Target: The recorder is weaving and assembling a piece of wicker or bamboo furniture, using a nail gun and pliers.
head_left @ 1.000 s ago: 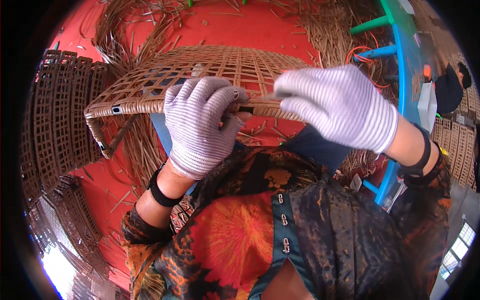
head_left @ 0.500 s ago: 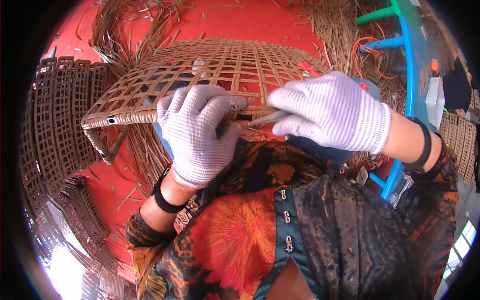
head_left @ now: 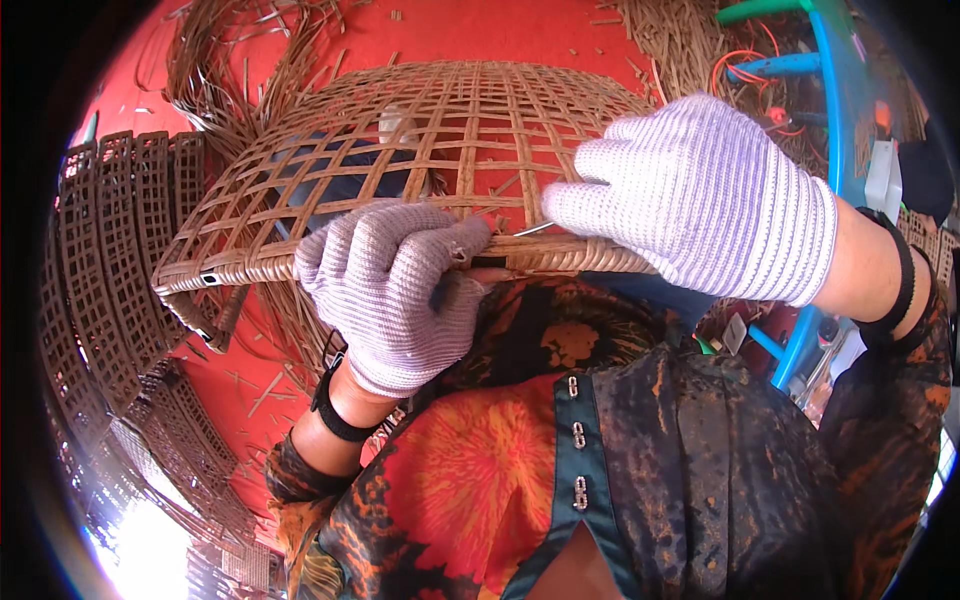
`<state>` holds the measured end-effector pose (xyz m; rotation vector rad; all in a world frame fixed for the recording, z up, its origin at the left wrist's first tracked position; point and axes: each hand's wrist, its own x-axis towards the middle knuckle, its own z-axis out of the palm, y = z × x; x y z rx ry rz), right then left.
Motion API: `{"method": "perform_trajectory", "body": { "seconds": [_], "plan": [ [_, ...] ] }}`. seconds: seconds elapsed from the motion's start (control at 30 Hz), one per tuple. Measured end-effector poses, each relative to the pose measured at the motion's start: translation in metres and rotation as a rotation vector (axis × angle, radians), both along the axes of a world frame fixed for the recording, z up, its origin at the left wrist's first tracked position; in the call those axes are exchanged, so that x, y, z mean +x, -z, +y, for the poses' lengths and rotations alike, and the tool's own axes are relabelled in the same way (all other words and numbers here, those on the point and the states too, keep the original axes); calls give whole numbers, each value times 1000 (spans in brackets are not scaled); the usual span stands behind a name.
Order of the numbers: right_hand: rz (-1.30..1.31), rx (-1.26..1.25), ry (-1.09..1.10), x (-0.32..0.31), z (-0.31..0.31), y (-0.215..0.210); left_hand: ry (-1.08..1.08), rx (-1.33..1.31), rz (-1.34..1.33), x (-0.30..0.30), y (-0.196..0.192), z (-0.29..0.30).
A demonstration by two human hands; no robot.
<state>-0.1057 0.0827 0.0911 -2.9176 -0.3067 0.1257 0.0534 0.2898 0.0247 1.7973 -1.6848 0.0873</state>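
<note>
An open-lattice woven basket piece (head_left: 465,165) of brown flat strips lies across my lap, its wrapped rim (head_left: 252,268) towards me. My left hand (head_left: 385,295), in a striped white and lilac knit glove, is closed around that rim near the middle. A dark gap shows in the wrapping right beside its fingertips. My right hand (head_left: 705,200), gloved the same way, is closed over the rim's right part. From its fingers a thin pointed metal tool (head_left: 534,229) sticks out to the left, just above the rim. The rest of the tool is hidden in the glove.
Stacked dark woven panels (head_left: 120,270) stand at the left. Bundles of loose strips (head_left: 200,75) and scattered bits lie on the red floor (head_left: 430,35). A blue and green stool frame (head_left: 840,100) and an orange cord (head_left: 735,70) are at the right.
My right hand has risen and moved right, taking the metal tool from below the rim to above it. The left hand keeps its hold, slightly lower and further left.
</note>
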Motion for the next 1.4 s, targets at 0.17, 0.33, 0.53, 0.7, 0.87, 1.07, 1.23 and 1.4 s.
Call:
{"method": "perform_trajectory", "body": {
  "seconds": [0.17,0.33,0.53,0.7,0.87,1.07,1.23,1.4],
  "plan": [
    [128,79,-56,7,-9,-3,4,-15,1,0,0,1],
    [159,6,-13,10,5,-11,3,-34,9,-1,2,1],
    [272,-171,140,4,38,-24,-25,-73,36,-2,7,0],
    [306,-189,276,-4,60,-23,-40,-71,13,-4,9,1],
    [112,-215,425,-8,78,-9,-13,-81,-30,-2,12,0],
    [176,-296,517,-9,92,-12,-22,-111,-23,-4,15,1],
    [166,-499,456,1,107,-13,-50,-181,-15,-3,20,-4],
    [169,-586,646,2,132,3,-48,-226,-26,-5,24,-2]
  ]
}}
